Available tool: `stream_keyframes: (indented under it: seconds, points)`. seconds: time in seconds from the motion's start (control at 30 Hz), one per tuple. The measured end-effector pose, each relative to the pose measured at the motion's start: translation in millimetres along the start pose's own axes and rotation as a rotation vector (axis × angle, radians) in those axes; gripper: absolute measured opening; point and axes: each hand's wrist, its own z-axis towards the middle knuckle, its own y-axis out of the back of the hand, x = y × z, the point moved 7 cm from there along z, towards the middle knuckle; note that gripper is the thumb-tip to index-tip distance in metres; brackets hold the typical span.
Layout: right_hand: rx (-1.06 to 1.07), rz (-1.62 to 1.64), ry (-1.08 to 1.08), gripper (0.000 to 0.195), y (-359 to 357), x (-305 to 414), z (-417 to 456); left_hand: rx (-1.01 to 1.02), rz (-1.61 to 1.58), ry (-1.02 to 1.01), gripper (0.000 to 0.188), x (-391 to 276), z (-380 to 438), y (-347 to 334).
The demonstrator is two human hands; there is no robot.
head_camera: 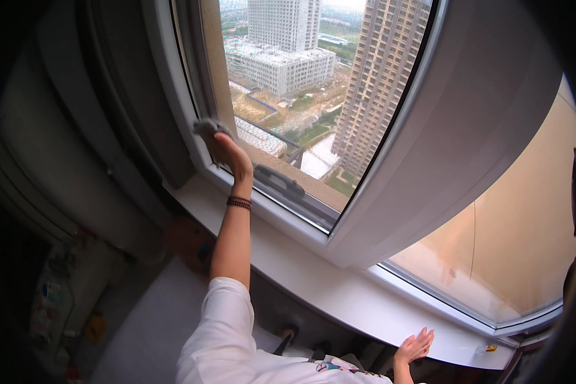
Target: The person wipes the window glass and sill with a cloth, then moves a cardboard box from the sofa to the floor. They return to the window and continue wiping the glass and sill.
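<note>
My left hand [235, 156] presses a grey cloth [205, 127] against the lower left part of a window pane [288, 120], beside the white frame [185, 103]. Part of the cloth is hidden behind the palm, and its edge is blurred. A dark beaded bracelet [239, 202] circles that wrist. Low on the right, my right hand [415, 345] is at the front edge of the white windowsill [307, 273]. Its fingers are spread a little and hold nothing.
A small yellow-and-clear object [490, 349] lies at the sill's right end. Another window pane [513, 230] stands beyond a wide white mullion [413, 163]. Dark curtains [77, 163] hang at the left. Outside the glass, beyond the lower frame, is a dark handle-like fitting [279, 182].
</note>
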Motion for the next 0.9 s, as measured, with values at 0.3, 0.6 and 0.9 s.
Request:
stream_keyframes:
  seconds: [0.3,0.6,0.9]
  points:
    - [0.033,0.024,0.009,0.048,1,0,-1,0.24,-0.046,-0.602,0.07,-260,167,-102]
    - [0.067,0.08,0.0,0.048,6,7,4,0.122,0.066,-0.436,0.069,-115,58,-34]
    - [0.067,0.097,-0.005,0.049,5,4,4,0.077,0.144,0.026,0.073,-27,-106,0]
